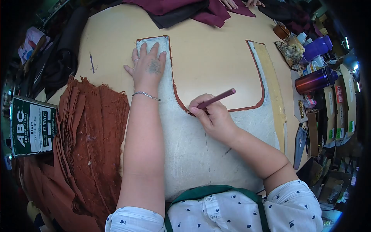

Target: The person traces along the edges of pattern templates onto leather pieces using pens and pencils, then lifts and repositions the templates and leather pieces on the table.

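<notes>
A large pale grey U-necked pattern piece (185,154) lies flat on the table, with a thin rim of rust-brown cloth (247,108) showing along its inner curve. My left hand (148,65) rests on the pattern's upper left arm, fingers spread and pressing down. In my right hand (216,118) is a maroon pencil (219,97), gripped near its lower end. Its tip, hidden by my fingers, is at the left bottom of the curve, by the brown rim.
Rust-brown cloth (92,139) is stacked at left beside a rubber cement can (34,125). Maroon fabric (201,11) and another person's hand (230,4) are at the far edge. Bottles, including a dark tumbler (315,80), stand at right. A pen (92,63) lies upper left.
</notes>
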Available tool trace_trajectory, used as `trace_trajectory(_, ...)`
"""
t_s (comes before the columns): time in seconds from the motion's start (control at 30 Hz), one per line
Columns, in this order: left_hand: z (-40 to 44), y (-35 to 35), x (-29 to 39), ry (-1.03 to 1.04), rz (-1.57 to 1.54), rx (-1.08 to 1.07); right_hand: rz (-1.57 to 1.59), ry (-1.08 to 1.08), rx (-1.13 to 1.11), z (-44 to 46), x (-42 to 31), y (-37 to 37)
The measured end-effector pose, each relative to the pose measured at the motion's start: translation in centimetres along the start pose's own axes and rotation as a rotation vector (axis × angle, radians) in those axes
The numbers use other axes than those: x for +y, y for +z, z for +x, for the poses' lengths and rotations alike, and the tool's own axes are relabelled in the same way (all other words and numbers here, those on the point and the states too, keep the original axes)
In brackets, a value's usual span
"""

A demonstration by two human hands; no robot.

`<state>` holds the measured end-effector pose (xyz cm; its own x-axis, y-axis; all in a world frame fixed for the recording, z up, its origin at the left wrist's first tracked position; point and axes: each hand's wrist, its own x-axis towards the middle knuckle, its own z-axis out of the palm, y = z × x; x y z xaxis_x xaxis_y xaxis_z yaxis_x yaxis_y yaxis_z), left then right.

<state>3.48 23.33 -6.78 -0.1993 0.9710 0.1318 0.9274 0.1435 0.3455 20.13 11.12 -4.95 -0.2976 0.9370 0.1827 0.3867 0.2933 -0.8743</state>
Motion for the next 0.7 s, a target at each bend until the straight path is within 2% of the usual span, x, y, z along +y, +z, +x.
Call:
trace_trajectory(0.1, 0.1, 0.0, -0.1, -0.005, 0.007, -0.008, -0.179, -0.071, -0.052, -0.9, -0.4, -2.1)
trace_trajectory(0.2, 0.1, -0.1, 0.1, -0.007, 0.009, -0.028, -0.221, -0.005, -0.043, -1.8, 0.1, -5.0)
trace_trajectory(0.33, 0.2, -0.2, 0.2, -0.014, 0.019, -0.047, -0.075, 0.242, 0.026, -3.8, 3.2, -10.8)
trace_trajectory(0.4, 0.2, -0.3, 0.2, -0.022, 0.025, -0.052, -0.103, 0.256, 0.001, -4.5, 4.5, -14.5)
trace_trajectory(0.47, 0.3, -0.3, 0.3, -0.029, 0.029, -0.055, 0.078, 0.340, 0.015, -4.8, 6.2, -17.8)
trace_trajectory(0.57, 0.2, -0.3, 0.4, -0.031, 0.040, -0.053, 0.055, 0.426, -0.001, -3.2, 8.2, -21.3)
trace_trajectory(0.7, 0.3, -0.3, 0.6, -0.044, 0.053, -0.053, -0.098, 0.380, -0.008, 1.5, 9.7, -23.1)
